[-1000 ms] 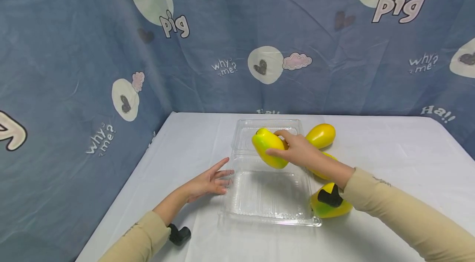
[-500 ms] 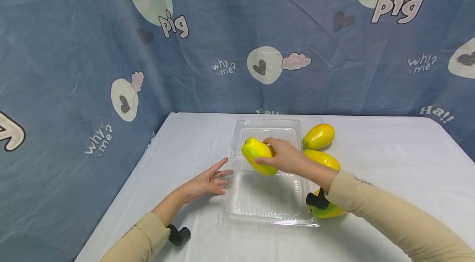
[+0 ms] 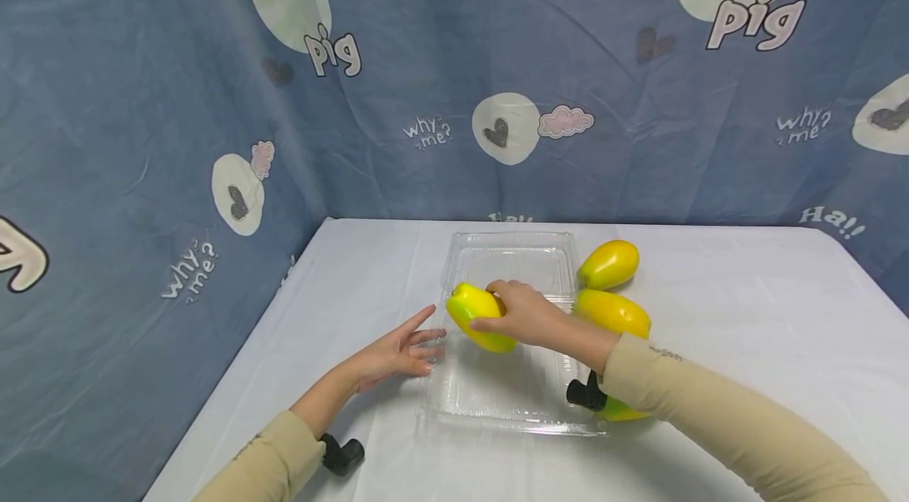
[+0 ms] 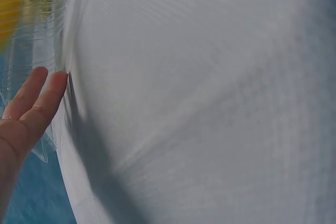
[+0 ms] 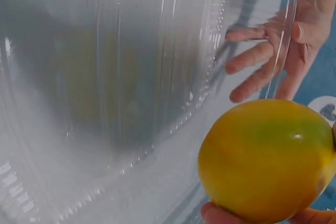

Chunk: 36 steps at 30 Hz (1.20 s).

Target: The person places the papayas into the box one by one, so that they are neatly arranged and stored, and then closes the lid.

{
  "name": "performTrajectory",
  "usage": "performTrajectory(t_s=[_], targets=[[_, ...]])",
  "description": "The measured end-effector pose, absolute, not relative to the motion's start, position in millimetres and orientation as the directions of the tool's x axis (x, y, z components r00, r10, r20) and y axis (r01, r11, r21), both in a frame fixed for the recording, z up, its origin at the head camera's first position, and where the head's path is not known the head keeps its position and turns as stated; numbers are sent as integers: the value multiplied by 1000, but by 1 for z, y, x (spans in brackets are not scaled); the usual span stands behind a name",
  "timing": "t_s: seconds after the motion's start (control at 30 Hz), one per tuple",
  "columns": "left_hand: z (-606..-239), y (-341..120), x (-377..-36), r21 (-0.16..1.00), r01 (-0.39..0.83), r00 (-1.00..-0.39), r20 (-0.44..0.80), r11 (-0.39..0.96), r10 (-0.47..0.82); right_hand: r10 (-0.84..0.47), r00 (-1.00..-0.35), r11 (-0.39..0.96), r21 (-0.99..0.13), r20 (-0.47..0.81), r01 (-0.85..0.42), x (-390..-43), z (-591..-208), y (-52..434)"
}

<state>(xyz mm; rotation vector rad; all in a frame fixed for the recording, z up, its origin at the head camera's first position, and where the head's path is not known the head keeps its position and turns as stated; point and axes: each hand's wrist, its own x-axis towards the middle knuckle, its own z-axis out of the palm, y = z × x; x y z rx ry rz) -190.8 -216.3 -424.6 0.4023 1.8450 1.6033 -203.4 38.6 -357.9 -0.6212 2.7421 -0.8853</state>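
Observation:
My right hand grips a yellow-green mango and holds it low over the left part of a clear plastic clamshell tray. In the right wrist view the mango fills the lower right, with the tray below it. My left hand lies open on the white table, its straight fingertips touching the tray's left edge. The tray's lid lies flat behind it.
Two more mangoes lie on the table right of the tray; a third is partly hidden under my right sleeve. A blue printed cloth hangs behind and left of the white table.
My right hand has carried the mango leftward and down, from over the lid's near edge to just above the tray's left side. The left hand has stayed put.

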Motion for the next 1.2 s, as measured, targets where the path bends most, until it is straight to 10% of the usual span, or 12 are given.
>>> performTrajectory(t_s=[1.2], targets=[[-424, -213, -188, 952, -183, -758, -294, 244, 582, -431, -902, 818, -415, 17, -399, -197, -388, 18]])
